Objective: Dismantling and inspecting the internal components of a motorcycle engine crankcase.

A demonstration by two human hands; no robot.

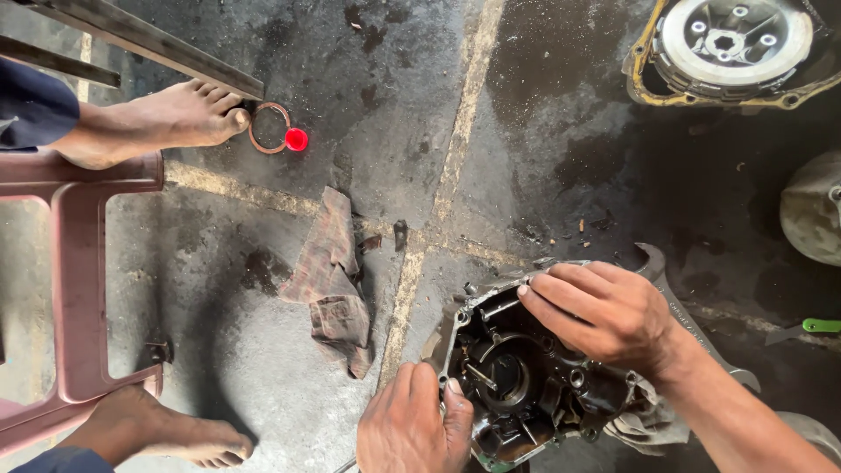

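Observation:
A dark, greasy engine case (517, 372) lies open side up on the concrete floor at the bottom middle. My left hand (412, 425) grips its near left rim, thumb pressed on the edge. My right hand (604, 311) rests on the far rim, fingers curled over the case's top edge and pointing left. A thin shaft stands inside the case between my hands. A large open-ended spanner (674, 302) lies on the floor under my right wrist.
A dirty rag (333, 280) lies left of the case. A copper ring (267, 127) and a red cap (296, 139) sit near another person's bare foot (166, 118); a second foot (162, 434) is below. A pink plastic stool (79, 280) stands left. A clutch cover (731, 44) lies top right.

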